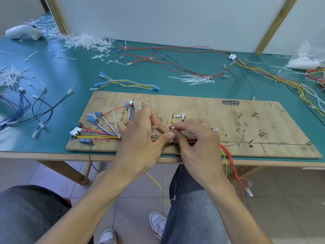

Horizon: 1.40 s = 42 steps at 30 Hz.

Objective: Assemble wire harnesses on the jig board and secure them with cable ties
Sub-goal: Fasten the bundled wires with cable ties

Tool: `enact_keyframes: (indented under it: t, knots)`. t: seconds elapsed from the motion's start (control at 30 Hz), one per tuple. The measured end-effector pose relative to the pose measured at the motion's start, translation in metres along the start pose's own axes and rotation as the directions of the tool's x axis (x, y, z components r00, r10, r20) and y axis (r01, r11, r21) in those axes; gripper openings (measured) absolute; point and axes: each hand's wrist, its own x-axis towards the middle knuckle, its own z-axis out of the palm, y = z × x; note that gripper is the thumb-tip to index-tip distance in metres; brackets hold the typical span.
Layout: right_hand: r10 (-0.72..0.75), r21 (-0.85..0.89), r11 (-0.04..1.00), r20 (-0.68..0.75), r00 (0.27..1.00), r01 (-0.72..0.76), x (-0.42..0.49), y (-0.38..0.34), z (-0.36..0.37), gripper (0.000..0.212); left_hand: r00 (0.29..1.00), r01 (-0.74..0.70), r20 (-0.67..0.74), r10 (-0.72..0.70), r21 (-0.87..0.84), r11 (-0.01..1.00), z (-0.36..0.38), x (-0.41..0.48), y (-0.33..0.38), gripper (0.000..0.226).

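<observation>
Scene: A white cable tie (172, 131) was held upright over the wire bundle (105, 136), which was laid along the near side of the jig board (228, 124).
Left hand: The left hand (140, 140) was seen with thumb and forefinger pinched on the tie's lower part, the other fingers curled above the board.
Right hand: The right hand (198, 140) was seen with thumb and forefinger pinched at the tie's head, the remaining fingers bent loosely.
Risk: A strand could be left outside the loop, or the tie cinched off its marked spot, should the bundle be allowed to spread under the hands.
Second risk: The hanging red wires (235, 173) at the right could be snagged by a wrist or knee and the bundle dragged off its pegs.
Edges: The board's near edge was set just inside the table edge (52, 155), and both wrists were hung past it.
Open room: Bare board was left to the right; spare ties (193, 79) were laid beyond its far edge, within reach.
</observation>
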Motion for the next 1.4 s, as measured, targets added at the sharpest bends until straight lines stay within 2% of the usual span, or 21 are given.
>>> enact_keyframes:
  t: [0.27,0.47,0.67,0.83,1.0,1.17,1.33,1.4]
  knots:
    - [-0.022,0.003,1.0,0.015,1.0,0.022,0.001,0.003,0.001,0.016,0.999,-0.037,-0.011,0.037,0.012,0.999,0.001,0.001,-0.001,0.057]
    - [-0.053,0.006,0.999,0.011,0.999,0.053,0.0,0.005,0.001,0.013,1.0,0.004,-0.002,-0.004,-0.012,1.0,0.0,0.003,0.0,0.056]
    - [-0.081,-0.023,0.996,0.001,0.997,0.081,-0.002,0.005,0.001,0.01,0.998,0.046,0.036,-0.043,-0.084,0.995,-0.004,0.003,0.0,0.041]
    - [-0.089,-0.045,0.995,-0.018,0.996,0.088,-0.003,0.005,0.002,0.006,0.996,0.069,0.071,-0.062,-0.108,0.992,-0.005,0.004,-0.001,0.042]
    - [-0.092,-0.036,0.995,0.032,0.995,0.093,-0.002,0.002,-0.003,0.003,0.998,0.062,0.039,-0.058,-0.091,0.994,-0.005,0.004,-0.001,0.042]
    - [-0.127,-0.007,0.992,0.108,0.986,0.128,-0.003,0.002,-0.008,0.009,0.995,0.103,0.004,-0.103,-0.092,0.99,-0.005,0.007,0.0,0.032]
    - [-0.138,-0.06,0.988,0.109,0.984,0.145,-0.002,0.004,-0.006,0.014,0.988,0.087,0.126,-0.085,-0.012,0.996,-0.01,0.015,0.001,0.006]
    - [-0.139,-0.044,0.989,0.104,0.985,0.144,-0.002,0.005,-0.006,0.014,0.987,0.076,0.137,-0.08,0.037,0.996,-0.011,0.018,0.003,0.006]
